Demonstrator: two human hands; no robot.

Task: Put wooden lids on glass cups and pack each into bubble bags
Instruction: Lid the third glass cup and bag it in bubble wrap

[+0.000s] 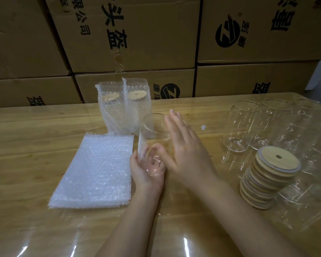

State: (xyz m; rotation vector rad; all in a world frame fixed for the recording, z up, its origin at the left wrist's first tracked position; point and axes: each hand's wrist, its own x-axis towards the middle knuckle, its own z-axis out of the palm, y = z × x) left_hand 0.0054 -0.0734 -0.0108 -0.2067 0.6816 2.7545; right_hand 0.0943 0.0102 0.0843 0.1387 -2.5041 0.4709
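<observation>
Cradling a tilted glass cup (153, 132) by its base near the middle of the tabletop (35, 145), the left hand (146, 168) curls round it; the right hand (185, 147), fingers straight, lies flat against its side.

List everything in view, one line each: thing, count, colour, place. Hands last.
Bagged cups: two, clear bubble wrap, wooden lids, standing at table's back centre.
Bubble bags: one flat stack, whitish, left of the hands.
Glass cup: one, clear, lidless, centre, in hand.
Empty cups: several, clear, right side; count unclear.
Wooden lids: one leaning stack, pale wood, near right.
Table: one, wood-coloured, under clear film.
Cardboard boxes: several, brown, black print, stacked behind.
Left hand: holds the glass cup's base.
Right hand: open, flat beside the cup.
</observation>
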